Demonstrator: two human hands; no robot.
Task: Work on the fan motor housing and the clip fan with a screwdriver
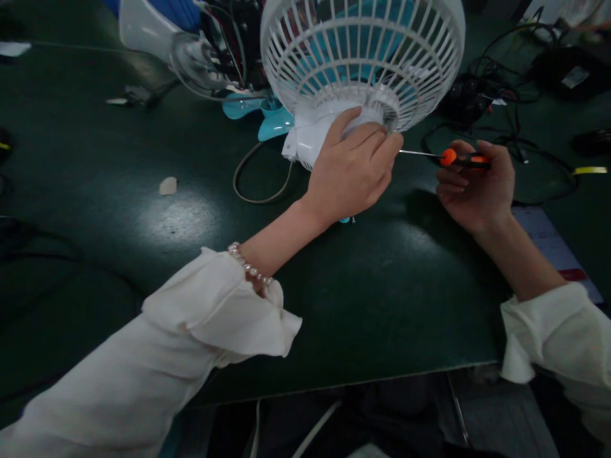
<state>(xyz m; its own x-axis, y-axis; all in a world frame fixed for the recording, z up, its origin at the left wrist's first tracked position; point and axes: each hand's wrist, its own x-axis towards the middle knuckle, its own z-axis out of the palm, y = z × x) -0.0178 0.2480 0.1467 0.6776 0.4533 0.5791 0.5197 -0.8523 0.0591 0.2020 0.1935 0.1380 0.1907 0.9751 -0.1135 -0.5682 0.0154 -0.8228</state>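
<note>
A white fan with a round slatted cage and blue blades inside lies at the top centre of the green table. My left hand is wrapped over its white motor housing, fingers bent against it just below the cage. To the right, my right hand grips an orange and black screwdriver by its handle. The thin shaft points left toward the fan; its tip is hidden near my left fingertips. A grey cord loops from the housing onto the table.
Blue clips or blades and a white part with wires sit left of the fan. Black cables tangle at the right, beside a paper sheet. A small pale piece lies at left. The table's front edge runs below.
</note>
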